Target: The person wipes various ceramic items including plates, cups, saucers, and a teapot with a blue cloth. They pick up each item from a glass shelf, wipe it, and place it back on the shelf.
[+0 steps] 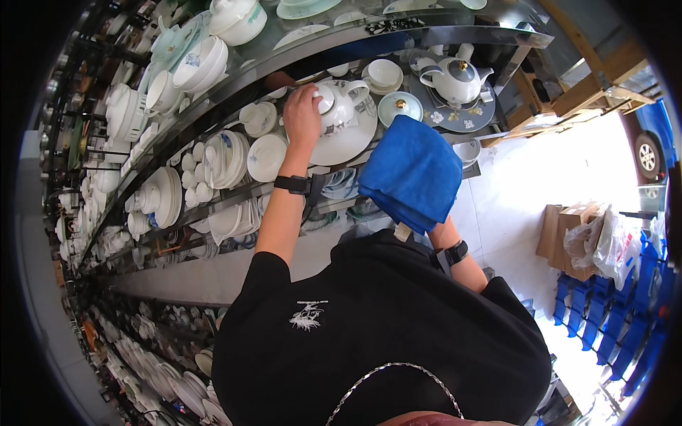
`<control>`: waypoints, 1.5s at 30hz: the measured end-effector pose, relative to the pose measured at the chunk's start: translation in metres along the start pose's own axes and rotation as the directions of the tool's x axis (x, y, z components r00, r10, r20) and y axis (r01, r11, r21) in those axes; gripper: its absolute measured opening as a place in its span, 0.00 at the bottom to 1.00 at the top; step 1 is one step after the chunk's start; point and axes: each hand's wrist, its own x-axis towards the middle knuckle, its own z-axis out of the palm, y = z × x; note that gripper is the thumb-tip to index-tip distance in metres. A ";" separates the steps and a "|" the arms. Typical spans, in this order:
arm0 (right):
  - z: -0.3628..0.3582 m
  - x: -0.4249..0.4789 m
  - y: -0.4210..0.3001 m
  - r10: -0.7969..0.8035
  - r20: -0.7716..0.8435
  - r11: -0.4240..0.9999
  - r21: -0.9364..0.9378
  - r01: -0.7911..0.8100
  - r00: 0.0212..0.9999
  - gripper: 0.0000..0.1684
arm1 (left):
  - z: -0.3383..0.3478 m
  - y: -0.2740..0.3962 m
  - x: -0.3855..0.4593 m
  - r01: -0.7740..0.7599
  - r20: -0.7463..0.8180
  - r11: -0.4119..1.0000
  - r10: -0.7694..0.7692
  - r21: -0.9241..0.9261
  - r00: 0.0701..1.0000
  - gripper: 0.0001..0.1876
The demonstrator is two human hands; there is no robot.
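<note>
My left hand (302, 116) reaches over the shelf, its fingers at the lid knob and side of a white porcelain teapot (337, 114). That teapot stands on a large white plate (349, 146). A folded blue cloth (413, 170) lies over my right hand (443, 233) in front of my chest; only the lower part of the hand shows, and its fingers are hidden beneath the cloth. Just beyond the cloth is a pale lidded bowl (399, 105) with a gold knob. Farther right, a second teapot (455, 82) with a grey lid rests on a grey flowered plate (469, 118).
Stacked plates (229, 160), bowls (200, 64) and cups crowd the shelves to the left. A glass shelf edge (479, 36) runs above the teapots. Wooden framing (578, 101) stands at the right, with cardboard boxes (573, 234) and blue racks (613, 319) below.
</note>
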 end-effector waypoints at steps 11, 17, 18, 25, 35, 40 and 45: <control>0.005 0.031 0.009 -0.031 0.137 0.999 0.030 0.027 0.990 0.32 | -0.063 0.108 -0.035 0.286 0.068 0.809 -0.294 -0.513 0.953 0.09; 0.098 0.030 0.021 0.077 -0.076 0.997 -0.026 -0.079 0.994 0.31 | -0.068 0.161 -0.070 -0.214 0.067 0.893 0.261 -0.397 0.963 0.17; 0.105 0.026 0.023 0.114 -0.100 0.993 -0.030 -0.118 0.988 0.27 | -0.075 0.164 -0.066 -0.213 0.089 0.901 0.264 -0.378 0.960 0.19; 0.122 0.024 0.029 -0.111 -0.161 0.903 -0.429 0.032 0.981 0.19 | -0.080 0.168 -0.084 -0.111 0.146 0.928 0.172 -0.356 0.974 0.37; 0.126 0.015 0.031 -0.314 -0.178 0.840 -0.511 0.185 0.933 0.24 | -0.086 0.189 -0.112 -0.041 0.057 0.881 0.077 -0.471 0.995 0.29; 0.142 0.004 0.034 -0.423 -0.095 0.799 -0.508 0.321 0.901 0.26 | -0.097 0.205 -0.098 0.022 0.008 0.868 -0.021 -0.496 1.000 0.25; 0.150 -0.002 0.043 -0.479 -0.052 0.737 -0.566 0.369 0.876 0.27 | -0.090 0.205 -0.094 0.114 -0.028 0.813 -0.158 -0.571 0.987 0.22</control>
